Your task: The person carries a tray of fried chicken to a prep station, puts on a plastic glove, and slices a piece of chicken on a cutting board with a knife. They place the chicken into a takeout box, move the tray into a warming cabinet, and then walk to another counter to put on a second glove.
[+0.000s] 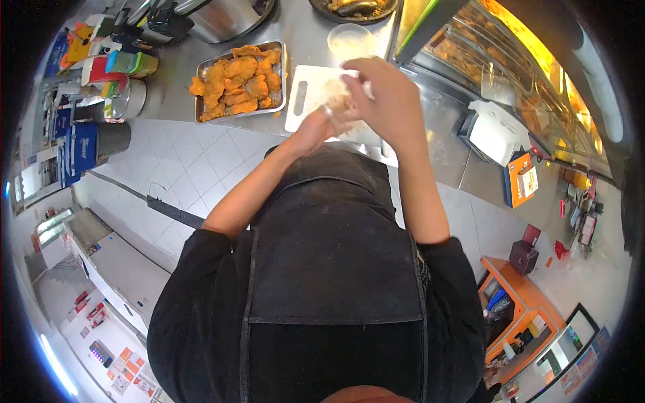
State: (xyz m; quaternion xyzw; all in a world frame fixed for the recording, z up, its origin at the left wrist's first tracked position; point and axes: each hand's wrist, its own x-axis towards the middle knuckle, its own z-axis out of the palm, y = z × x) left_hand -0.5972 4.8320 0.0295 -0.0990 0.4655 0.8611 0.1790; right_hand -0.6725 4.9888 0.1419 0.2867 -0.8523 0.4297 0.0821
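Over a white cutting board [302,115] with a slotted handle, my two hands are close together. My left hand [314,129] reaches toward the right, its fingers smeared by motion. A clear or whitish blur, perhaps thin plastic, lies about its fingertips; I cannot make out what it is. Arched above and to the right, my right hand [388,95] has its thumb and forefinger apart. Its other fingers are mostly hidden. Left of the board, a metal tray [285,70] is heaped with orange-brown fried pieces [240,80]. Beyond the board sits a round translucent lid or bowl [350,41].
A large metal pot [218,19] and a dark pan [354,8] stand at the back. To the right is a lit glass food case [497,60], near a white container [497,131] and an orange box [522,180]. Plastic tubs [132,64] stack at left.
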